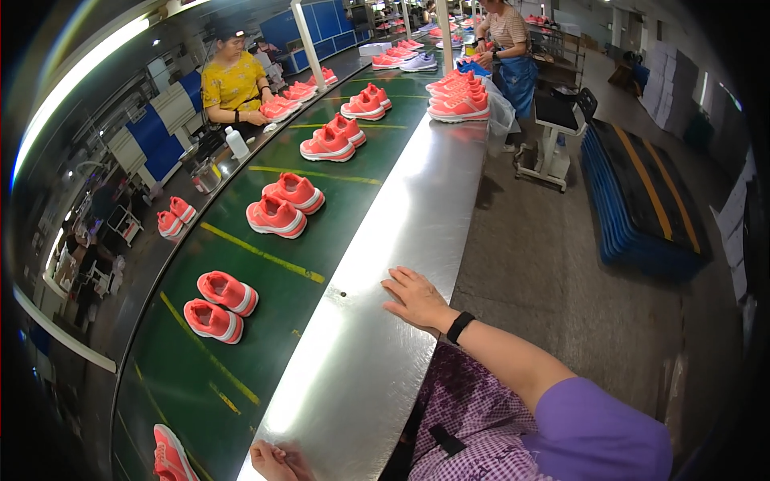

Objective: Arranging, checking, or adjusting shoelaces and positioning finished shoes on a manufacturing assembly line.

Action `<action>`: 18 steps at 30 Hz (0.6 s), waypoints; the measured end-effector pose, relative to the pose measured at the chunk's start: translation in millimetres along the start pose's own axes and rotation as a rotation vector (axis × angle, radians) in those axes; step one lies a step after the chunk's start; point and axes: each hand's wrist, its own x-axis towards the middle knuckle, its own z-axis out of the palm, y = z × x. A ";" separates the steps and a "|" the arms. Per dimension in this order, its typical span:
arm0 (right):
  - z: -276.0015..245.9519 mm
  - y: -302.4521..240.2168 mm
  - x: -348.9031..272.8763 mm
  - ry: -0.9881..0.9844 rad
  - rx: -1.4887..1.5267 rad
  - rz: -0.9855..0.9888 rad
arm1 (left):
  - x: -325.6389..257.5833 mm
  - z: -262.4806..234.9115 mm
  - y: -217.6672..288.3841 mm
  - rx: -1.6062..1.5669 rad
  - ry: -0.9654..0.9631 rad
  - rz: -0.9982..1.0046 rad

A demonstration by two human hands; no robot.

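Here we rest our right hand (415,298) flat, fingers spread, on the steel ledge (377,321); our left hand (277,462) lies loosely curled, empty, lower on that ledge. Nearest coral shoes (220,305) sit left of the ledge.

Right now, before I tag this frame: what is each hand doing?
Left hand: at the steel ledge, fingers curled, holding nothing visible.
Right hand: open, flat on the ledge, empty.
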 end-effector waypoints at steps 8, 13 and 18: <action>5.3 -1.5 -0.7 0.062 -0.046 -0.009 | 17.5 -23.0 -17.4 -0.027 0.020 0.009; 4.5 -9.9 -2.1 0.045 -0.059 -0.011 | 36.5 -40.1 -36.5 -0.121 -0.126 0.174; 5.0 -8.3 -4.4 0.044 -0.061 -0.008 | 35.4 -38.9 -36.2 -0.067 -0.169 0.169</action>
